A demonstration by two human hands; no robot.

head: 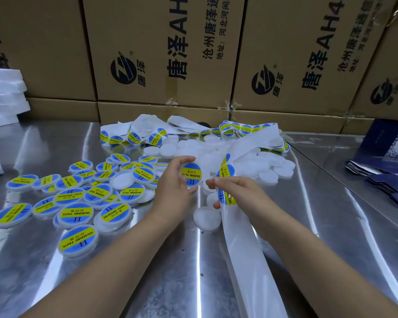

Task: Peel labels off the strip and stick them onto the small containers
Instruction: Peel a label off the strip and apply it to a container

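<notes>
Both hands busy: left hand [170, 191] grips a round container [191, 174] by its rim, label on and facing the camera, text turned sideways. Right hand [234, 191] pinches the label strip [244, 249] just beside it. Strip's long axis runs near-to-far, bare backing trailing toward the camera, unpeeled labels farther off. Roughly half done, I'd judge: labelled pile [76, 212] at left on the table [147, 283], blank containers [262, 166] heaped behind right.

Printed brown cardboard cartons [161, 53] stacked along rear, white foam slabs [5, 95] stacked rear left, dark blue flattened boxes [379, 180] at right, reflective steel tabletop [44, 145].
</notes>
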